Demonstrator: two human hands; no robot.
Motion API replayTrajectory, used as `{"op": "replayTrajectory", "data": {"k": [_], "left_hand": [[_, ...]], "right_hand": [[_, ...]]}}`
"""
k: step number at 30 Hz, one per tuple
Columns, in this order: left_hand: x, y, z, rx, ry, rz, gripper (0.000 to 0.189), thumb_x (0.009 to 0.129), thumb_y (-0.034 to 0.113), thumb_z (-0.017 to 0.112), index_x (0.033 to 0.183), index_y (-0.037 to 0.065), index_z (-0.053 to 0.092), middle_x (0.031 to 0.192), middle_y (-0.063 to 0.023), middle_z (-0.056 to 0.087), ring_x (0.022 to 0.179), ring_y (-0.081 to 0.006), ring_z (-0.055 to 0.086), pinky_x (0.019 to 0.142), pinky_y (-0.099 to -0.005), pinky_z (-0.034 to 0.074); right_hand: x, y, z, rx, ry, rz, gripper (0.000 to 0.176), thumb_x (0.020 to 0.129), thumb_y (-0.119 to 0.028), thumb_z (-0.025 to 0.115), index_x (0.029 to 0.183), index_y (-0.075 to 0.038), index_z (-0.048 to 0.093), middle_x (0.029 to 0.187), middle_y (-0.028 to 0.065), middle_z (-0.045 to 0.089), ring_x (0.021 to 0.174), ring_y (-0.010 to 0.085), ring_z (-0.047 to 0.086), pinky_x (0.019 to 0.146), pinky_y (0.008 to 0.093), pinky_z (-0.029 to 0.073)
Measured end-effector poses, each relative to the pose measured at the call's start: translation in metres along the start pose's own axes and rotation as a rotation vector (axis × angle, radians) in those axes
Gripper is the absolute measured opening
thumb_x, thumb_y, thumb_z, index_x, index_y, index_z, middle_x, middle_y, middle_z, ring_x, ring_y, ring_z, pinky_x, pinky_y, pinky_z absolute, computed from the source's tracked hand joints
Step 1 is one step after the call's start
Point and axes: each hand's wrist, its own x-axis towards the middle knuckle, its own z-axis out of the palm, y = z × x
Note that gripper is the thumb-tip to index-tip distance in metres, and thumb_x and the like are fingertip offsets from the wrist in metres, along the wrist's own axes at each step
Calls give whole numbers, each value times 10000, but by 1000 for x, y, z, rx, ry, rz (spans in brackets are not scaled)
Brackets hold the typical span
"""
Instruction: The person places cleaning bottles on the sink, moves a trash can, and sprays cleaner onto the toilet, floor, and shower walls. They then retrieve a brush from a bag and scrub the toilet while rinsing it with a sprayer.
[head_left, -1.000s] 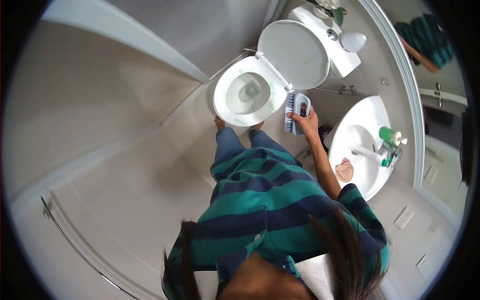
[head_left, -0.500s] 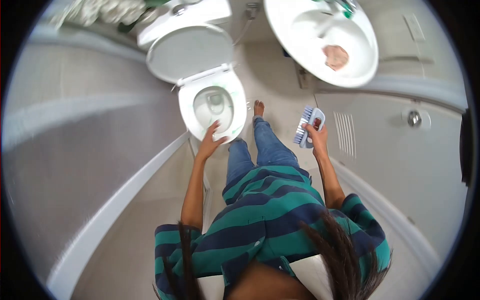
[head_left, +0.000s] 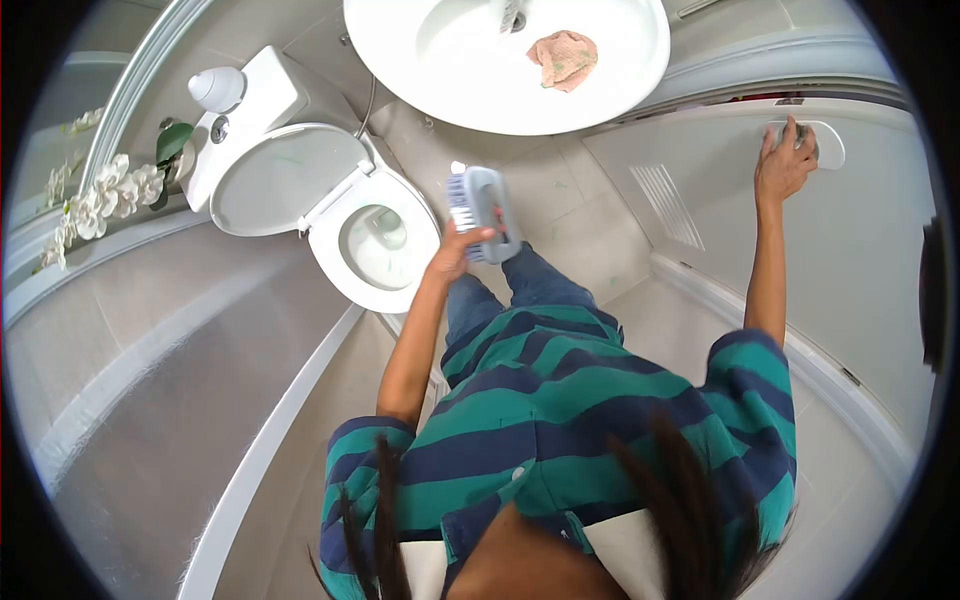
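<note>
A scrubbing brush (head_left: 490, 215) with a grey-blue handle and pale bristles is in my left hand (head_left: 455, 250), whose fingers close round its side. This hand is beside the open toilet (head_left: 408, 275), which has green marks in its bowl. Over at the right, my right hand (head_left: 787, 165) has its fingers wrapped over the round knob on the white door (head_left: 730, 210). The knob is mostly hidden under the fingers.
The white sink (head_left: 470, 90) at the top holds a crumpled pink cloth (head_left: 565, 60). White flowers (head_left: 118, 200) stand at the left, near the toilet tank (head_left: 250, 100). A glass panel edge (head_left: 270, 440) runs along the lower left.
The brush has passed from my right hand to my left. My right hand has moved right and up onto the door knob. The view has turned towards the right.
</note>
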Motion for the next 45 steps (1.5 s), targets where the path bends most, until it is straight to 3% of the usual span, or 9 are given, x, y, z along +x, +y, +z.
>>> {"op": "replayTrajectory", "data": {"k": [13, 18, 22, 27, 29, 31, 33, 39, 45], "left_hand": [[12, -5, -46, -20, 320, -13, 563, 666, 143, 696, 1157, -9, 467, 988, -88, 588, 913, -200, 591, 835, -321, 489], [31, -3, -49, 95, 226, -106, 552, 654, 96, 722, 1150, 25, 489, 1046, -79, 597, 968, -173, 567, 861, -328, 468], [50, -13, -60, 194, 105, -70, 628, 674, 165, 735, 1213, 49, 435, 1126, -87, 559, 1029, -186, 532, 911, -322, 424], [106, -66, -80, 279, 211, 27, 648, 843, 387, 559, 1333, 43, 310, 1393, -180, 266, 1290, -279, 263, 1076, -358, 180], [157, -59, -126, 728, 468, 418, 598, 906, 406, 447, 1323, -3, 317, 1392, -223, 253, 1297, -313, 249, 1077, -374, 172], [223, 14, -157, 278, 886, 417, 608, 883, 373, 504, 1335, 14, 312, 1358, -148, 337, 1251, -246, 348, 1031, -324, 276], [286, 71, -183, 611, 908, 814, 574, 755, 287, 685, 1194, -11, 466, 1213, -188, 469, 1137, -330, 442, 952, -368, 364], [397, 155, -204, 1014, 1104, 474, 389, 771, 226, 660, 1020, -36, 517, 1029, -192, 531, 961, -278, 508, 825, -382, 398], [362, 183, -187, 934, 1083, 657, 337, 806, 253, 611, 853, -77, 558, 837, -225, 589, 767, -263, 574, 682, -393, 431]], "right_hand": [[62, 72, 103, -372, -139, -91, 270, 747, -114, 573, 997, -214, 556, 1110, -15, 505, 968, 324, 485, 665, 381, 514], [14, -23, 25, 195, 110, -224, 464, 714, -117, 638, 1154, -46, 510, 1234, 186, 436, 1077, 396, 425, 912, 487, 339], [-160, -183, -25, 1257, -1101, -303, 852, 690, -314, 764, 1351, -39, 303, 1370, 134, 347, 1274, 289, 307, 1033, 418, 267], [-243, -348, 6, 1787, -1722, 949, 765, 626, -55, 768, 1270, 30, 362, 1216, 128, 471, 1128, 233, 456, 958, 323, 357], [-267, -355, 34, 1777, -1594, 1008, 701, 640, -39, 735, 1251, 10, 395, 1151, 101, 507, 1059, 226, 493, 923, 318, 379], [-274, -356, 45, 1721, -1545, 990, 666, 644, -28, 718, 1237, 0, 416, 1115, 83, 526, 1024, 217, 511, 904, 314, 389], [-278, -335, 42, 1632, -1578, 891, 657, 638, -20, 716, 1227, 0, 425, 1108, 73, 527, 1022, 207, 508, 902, 311, 386], [-282, -294, 49, 1437, -1616, 852, 591, 590, 38, 746, 1111, -16, 473, 846, -20, 406, 739, 99, 385, 715, 207, 362], [-270, -283, 55, 1369, -1597, 843, 599, 626, 10, 724, 1165, -21, 464, 992, 44, 512, 913, 160, 498, 813, 280, 411]]}}
